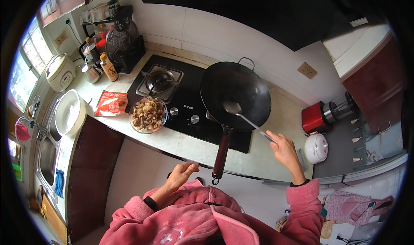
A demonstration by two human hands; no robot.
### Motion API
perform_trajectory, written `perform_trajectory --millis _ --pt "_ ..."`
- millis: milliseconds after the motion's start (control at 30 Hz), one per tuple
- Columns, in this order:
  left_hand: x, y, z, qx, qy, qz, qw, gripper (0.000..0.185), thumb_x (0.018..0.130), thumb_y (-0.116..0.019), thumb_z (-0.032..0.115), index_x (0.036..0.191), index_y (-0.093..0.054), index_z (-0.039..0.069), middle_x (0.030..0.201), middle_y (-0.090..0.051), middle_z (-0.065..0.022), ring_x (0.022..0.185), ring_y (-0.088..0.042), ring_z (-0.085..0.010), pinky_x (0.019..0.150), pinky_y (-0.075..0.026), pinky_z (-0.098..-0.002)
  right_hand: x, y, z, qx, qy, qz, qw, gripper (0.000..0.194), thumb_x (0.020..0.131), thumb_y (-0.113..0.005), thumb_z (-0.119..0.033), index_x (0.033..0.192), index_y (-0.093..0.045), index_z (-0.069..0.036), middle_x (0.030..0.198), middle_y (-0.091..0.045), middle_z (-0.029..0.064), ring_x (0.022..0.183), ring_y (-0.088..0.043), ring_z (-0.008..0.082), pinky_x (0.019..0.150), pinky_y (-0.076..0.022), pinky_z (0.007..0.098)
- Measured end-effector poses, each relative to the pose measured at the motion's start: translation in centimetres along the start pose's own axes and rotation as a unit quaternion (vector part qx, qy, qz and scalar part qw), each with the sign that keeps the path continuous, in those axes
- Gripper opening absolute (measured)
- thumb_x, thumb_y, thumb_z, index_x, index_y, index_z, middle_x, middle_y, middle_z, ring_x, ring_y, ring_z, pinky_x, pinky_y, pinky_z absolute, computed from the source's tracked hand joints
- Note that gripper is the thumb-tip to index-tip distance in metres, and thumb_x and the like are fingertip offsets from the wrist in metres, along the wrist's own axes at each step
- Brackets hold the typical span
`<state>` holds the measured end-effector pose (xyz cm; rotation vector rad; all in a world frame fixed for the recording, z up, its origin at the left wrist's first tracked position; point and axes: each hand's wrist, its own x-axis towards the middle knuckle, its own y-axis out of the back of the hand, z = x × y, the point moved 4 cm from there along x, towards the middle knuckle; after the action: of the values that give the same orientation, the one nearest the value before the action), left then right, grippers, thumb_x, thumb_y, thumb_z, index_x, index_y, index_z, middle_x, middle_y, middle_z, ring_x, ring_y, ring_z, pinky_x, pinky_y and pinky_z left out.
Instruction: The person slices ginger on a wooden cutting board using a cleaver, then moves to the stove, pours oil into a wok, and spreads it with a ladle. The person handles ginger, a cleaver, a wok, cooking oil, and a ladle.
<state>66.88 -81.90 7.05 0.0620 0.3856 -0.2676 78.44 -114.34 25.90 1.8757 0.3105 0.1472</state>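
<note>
My right hand (285, 150) grips the handle of a metal ladle or spatula (255, 126), its head resting inside a black wok (236, 86). The wok sits on the right burner of a black gas cooktop (190, 97), its dark red handle (222, 154) pointing toward me. My left hand (183, 175) hangs in front of the counter edge, left of the wok handle and touching nothing. Its fingers are held together and nothing shows in them. Left of the cooktop knobs, a glass bowl (148, 132) holds cooked-looking pieces of meat. A red and white seasoning packet (111, 104) lies beside it.
The left burner (160, 81) carries no pot. Behind the packet stand a sauce bottle (109, 68), a steel pitcher (91, 72) and a rice cooker (60, 72). A white basin (69, 112) sits by the sink (48, 161). A white lidded pot (316, 148) and red juicer (313, 118) stand at right.
</note>
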Motion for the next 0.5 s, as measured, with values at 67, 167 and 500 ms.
perform_trajectory --millis 67,167,500 --pt "0.2 0.0 0.5 -0.002 -0.005 -0.008 1.000 0.048 0.106 -0.047 0.038 0.126 -0.064 -0.003 0.115 -0.070 -0.0160 0.111 -0.063 -0.0223 0.102 -0.045 -0.0351 -0.6 0.0 -0.4 -0.022 0.013 -0.002 1.000 0.041 0.087 -0.061 -0.005 0.128 -0.063 -0.008 0.092 -0.062 0.0198 0.084 -0.062 0.0418 0.074 -0.0502 0.0469" --pt "0.2 -0.1 1.7 -0.003 -0.007 -0.019 1.000 0.048 0.106 -0.047 0.038 0.126 -0.064 -0.003 0.116 -0.070 -0.0166 0.112 -0.062 -0.0227 0.102 -0.045 -0.0359 -1.1 -0.1 -1.0 -0.033 0.012 -0.010 0.999 0.041 0.087 -0.061 -0.005 0.128 -0.063 -0.009 0.090 -0.062 0.0196 0.082 -0.062 0.0416 0.072 -0.0499 0.0481" --pt "1.3 0.0 1.1 0.001 0.002 -0.004 1.000 0.048 0.103 -0.052 0.039 0.121 -0.065 -0.003 0.113 -0.071 -0.0158 0.110 -0.064 -0.0239 0.099 -0.047 -0.0355 3.0 -5.0 -0.3 -0.037 -0.008 0.060 0.997 0.042 0.086 -0.061 -0.004 0.127 -0.063 -0.008 0.089 -0.062 0.0206 0.083 -0.062 0.0422 0.072 -0.0493 0.0493"
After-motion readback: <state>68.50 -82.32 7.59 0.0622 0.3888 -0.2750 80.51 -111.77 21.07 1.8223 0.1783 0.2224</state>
